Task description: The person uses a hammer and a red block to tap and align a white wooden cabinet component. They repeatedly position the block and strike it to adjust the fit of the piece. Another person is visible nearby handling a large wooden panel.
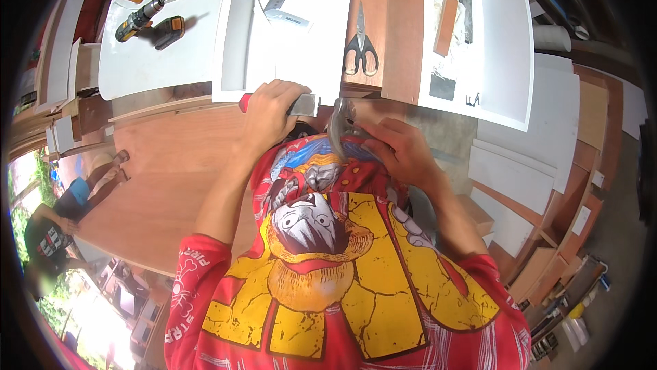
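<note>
My left hand [272, 106] is closed around a tool at the near edge of the white drawer-like box [217, 86]. The tool's red end [244, 102] shows on one side of the fist and a flat grey block [304, 105] on the other. Opposite it, my right hand [393, 145] grips a grey, curved metal tool [339, 129] with a dark part near the fingers; its exact kind is unclear. The two tools are close together but apart. Black-handled scissors [361, 52] lie just beyond, on a brown board. Inside the left box rests a metal try square [287, 17].
A second white box [508, 48] at right holds a brown block [446, 26] and dark pieces. A cordless drill [139, 19] and its battery [169, 32] lie on a white panel at left. Boards [513, 164] are stacked at right. Another person [55, 233] is at far left.
</note>
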`<move>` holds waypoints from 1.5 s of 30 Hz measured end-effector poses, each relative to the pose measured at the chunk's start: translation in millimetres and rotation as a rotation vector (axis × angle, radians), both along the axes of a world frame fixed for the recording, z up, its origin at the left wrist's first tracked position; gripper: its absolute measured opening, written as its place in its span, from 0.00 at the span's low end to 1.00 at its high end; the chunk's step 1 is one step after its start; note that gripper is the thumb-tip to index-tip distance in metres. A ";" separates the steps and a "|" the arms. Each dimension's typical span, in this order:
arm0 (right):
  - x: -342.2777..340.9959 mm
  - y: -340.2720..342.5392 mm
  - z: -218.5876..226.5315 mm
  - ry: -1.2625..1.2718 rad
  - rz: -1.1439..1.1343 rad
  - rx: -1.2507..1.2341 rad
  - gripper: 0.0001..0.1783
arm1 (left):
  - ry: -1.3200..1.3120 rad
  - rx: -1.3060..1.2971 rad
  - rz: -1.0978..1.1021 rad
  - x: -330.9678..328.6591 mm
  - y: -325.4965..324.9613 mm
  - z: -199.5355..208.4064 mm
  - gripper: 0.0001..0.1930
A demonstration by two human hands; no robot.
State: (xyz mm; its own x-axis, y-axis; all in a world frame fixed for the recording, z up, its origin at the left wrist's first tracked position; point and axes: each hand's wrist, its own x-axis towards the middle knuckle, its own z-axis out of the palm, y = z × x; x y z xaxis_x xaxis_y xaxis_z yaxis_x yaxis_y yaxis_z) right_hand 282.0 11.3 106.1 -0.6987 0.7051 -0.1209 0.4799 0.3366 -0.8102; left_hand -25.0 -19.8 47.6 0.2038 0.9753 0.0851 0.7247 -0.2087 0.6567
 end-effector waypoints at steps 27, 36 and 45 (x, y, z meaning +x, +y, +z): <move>-11.8 1.4 -11.6 -0.240 0.100 0.078 0.19 | 0.098 -0.052 -0.094 15.1 14.8 -1.5 0.23; -7.7 -16.1 -7.3 -0.258 0.049 0.077 0.19 | 0.103 -0.023 -0.064 13.1 8.5 -7.5 0.24; -9.9 -15.6 -10.7 -0.262 0.140 0.196 0.17 | -0.004 -0.101 -0.080 2.4 7.7 -7.5 0.28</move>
